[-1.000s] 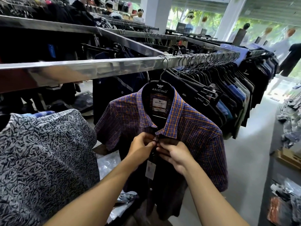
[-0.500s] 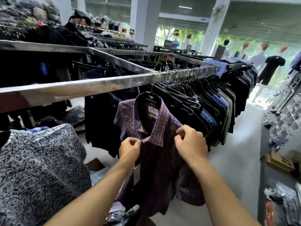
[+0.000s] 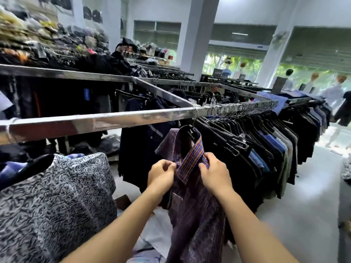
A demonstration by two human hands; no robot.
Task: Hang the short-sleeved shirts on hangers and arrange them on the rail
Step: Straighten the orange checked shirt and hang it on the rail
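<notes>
A purple plaid short-sleeved shirt (image 3: 195,209) hangs on a black hanger (image 3: 190,130) from the steel rail (image 3: 106,121), turned almost edge-on to me. My left hand (image 3: 161,177) pinches the left side of its striped collar. My right hand (image 3: 214,174) grips the right collar edge. A paper tag hangs at the shirt's front below my left hand. Right of it on the rail is a packed row of dark shirts (image 3: 266,149) on black hangers.
A grey zebra-print shirt (image 3: 53,205) on a dark hanger fills the lower left. Plastic bags and cardboard (image 3: 152,224) lie on the floor under the rail. More racks stand behind. The aisle floor (image 3: 307,205) runs along the right; people stand far off.
The plaid shirt has swung from facing me to nearly edge-on, toward the packed row. Both hands moved from the top button area up to the collar. My view has lifted.
</notes>
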